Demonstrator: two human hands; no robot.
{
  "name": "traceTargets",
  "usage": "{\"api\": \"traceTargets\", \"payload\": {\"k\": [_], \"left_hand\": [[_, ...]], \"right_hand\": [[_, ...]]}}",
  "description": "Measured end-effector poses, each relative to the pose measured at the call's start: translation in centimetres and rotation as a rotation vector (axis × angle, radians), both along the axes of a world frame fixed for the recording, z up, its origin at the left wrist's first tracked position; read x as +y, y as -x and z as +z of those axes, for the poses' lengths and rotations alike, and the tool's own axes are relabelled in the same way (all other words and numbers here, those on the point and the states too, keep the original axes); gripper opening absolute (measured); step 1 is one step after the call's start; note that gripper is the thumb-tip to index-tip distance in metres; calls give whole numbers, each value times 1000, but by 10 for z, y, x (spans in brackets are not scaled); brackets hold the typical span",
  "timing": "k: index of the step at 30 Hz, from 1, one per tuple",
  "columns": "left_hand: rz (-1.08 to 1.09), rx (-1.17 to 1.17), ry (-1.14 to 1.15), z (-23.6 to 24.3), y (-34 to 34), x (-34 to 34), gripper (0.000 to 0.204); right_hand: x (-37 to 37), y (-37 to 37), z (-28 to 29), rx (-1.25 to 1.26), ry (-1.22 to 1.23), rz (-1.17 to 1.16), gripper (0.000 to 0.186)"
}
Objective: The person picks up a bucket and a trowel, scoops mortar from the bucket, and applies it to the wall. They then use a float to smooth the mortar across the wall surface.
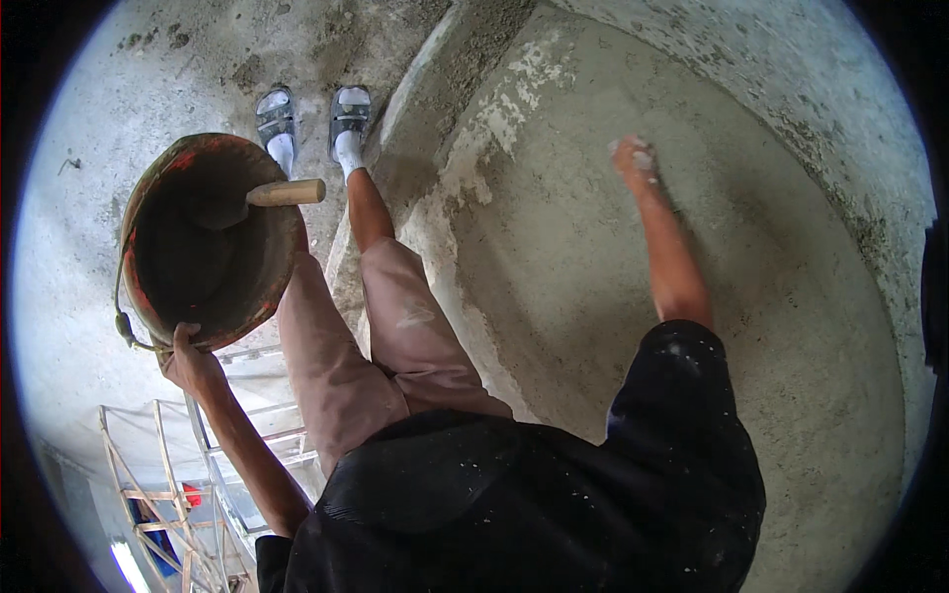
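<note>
My left hand [193,368] grips the near rim of a mortar-stained bucket [265,314], its thumb over the edge. The bucket is tilted so its dark inside faces up, with red patches along the rim and a bail handle hanging at its left. Inside rests a trowel [287,193], its wooden handle sticking out over the right rim and its blade partly hidden. On the right, my right hand [635,163] is at the grey plastered surface [573,257]. Its fingers look curled and carry pale smears; slight blur hides what they hold, if anything.
Both my feet, in sandals [349,111] and white socks, stand on a dusty floor [213,79] with mortar crumbs. A rough ledge [425,119] runs between the floor and the plastered surface. A metal ladder [222,455] and a wooden frame [163,494] stand at the lower left.
</note>
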State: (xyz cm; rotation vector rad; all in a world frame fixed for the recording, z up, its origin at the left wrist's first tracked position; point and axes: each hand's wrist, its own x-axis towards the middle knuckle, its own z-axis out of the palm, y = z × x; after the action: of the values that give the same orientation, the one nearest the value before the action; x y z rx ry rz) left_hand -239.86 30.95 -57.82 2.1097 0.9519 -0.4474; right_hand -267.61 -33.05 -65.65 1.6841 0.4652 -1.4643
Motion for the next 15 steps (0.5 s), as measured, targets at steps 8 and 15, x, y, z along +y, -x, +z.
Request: {"api": "traceTargets", "payload": {"k": [8, 15], "left_hand": [[38, 21, 133, -1, -9, -25, 24], [73, 82, 51, 1, -6, -10, 26]], "right_hand": [[121, 200, 37, -487, -147, -985, 22], [123, 82, 185, -100, -80, 0, 22]]}}
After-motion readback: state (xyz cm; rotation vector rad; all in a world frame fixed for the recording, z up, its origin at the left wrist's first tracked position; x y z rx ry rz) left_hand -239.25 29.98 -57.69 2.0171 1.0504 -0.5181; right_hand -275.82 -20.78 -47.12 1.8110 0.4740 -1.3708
